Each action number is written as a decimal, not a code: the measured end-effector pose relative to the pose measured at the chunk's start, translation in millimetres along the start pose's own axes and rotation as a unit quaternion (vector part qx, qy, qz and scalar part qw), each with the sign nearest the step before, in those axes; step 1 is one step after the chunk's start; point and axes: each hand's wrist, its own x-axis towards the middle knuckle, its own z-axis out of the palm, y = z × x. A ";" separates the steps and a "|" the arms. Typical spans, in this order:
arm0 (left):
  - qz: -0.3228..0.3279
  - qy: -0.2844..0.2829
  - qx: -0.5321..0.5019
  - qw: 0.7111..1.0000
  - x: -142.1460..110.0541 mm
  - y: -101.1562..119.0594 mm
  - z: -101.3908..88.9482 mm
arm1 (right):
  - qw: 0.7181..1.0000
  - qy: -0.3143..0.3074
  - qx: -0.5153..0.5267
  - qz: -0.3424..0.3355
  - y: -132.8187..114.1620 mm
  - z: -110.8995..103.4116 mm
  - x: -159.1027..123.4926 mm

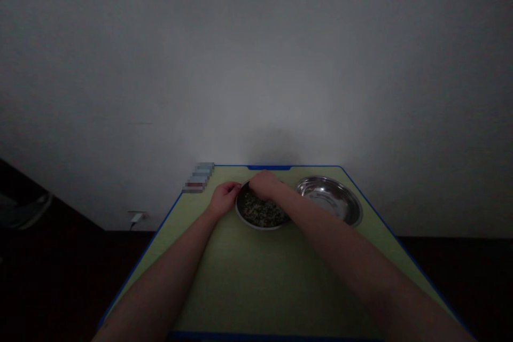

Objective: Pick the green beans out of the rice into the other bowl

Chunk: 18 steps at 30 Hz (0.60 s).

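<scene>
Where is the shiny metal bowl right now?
In the head view, the shiny metal bowl sits on the table's far right part, just right of the bowl of mixed grains, partly behind the right forearm.

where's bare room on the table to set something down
Widest: the table's near part, between left forearm and right forearm, below the filled bowl. Narrower strips lie outside the forearms, along the left and right edges. Crowded: far middle, around the shiny bowl, left hand and right hand.

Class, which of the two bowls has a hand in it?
The left bowl, holding speckled bits: the right hand is in it. No hand is in the shiny right bowl.
</scene>
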 end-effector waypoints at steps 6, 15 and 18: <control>0.007 0.009 0.012 1.000 -0.9 2.1 -0.3 | 1.000 0.002 -0.001 -0.011 -1.4 0.5 -0.3; 0.007 0.014 0.015 1.000 0.3 -0.6 -0.9 | 1.000 -0.012 0.010 -0.005 -0.7 -1.1 -4.7; 0.001 0.013 0.009 1.000 -0.2 1.4 -0.4 | 1.000 -0.017 0.016 -0.006 0.4 -1.5 -6.1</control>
